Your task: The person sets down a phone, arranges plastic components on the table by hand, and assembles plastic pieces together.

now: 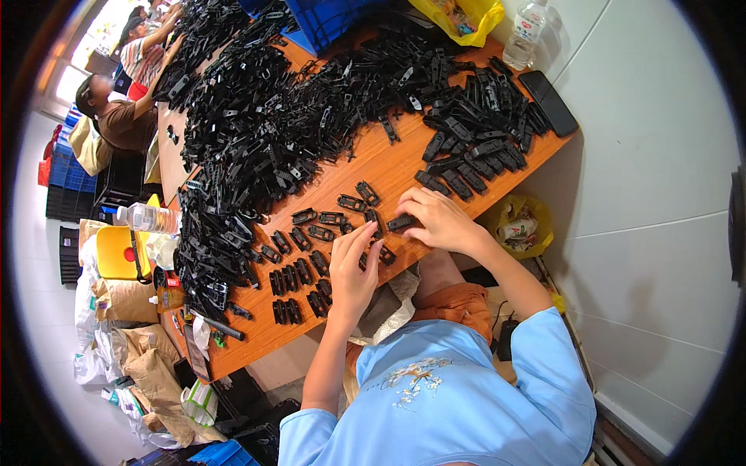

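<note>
Blue shirt (pixel 443 412), right hand (pixel 440 220) closed on one small oblong black casing (pixel 400 223), left hand (pixel 353 270) half-curled, grip unclear.

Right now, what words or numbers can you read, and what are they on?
I don't copy printed words or brands.
Clear bottle by the wall: printed label.
White wrapper in the lower yellow bag: print too blurred.
Blue shirt: flowers, no words seen.
Black parts: too small to tell.

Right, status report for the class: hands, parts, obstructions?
Right hand curled around small oblong black plastic part, grip unclear. Left hand close beside open-framed black plastic pieces. Heap of black plastic parts crowds brown wooden table beyond.
</note>
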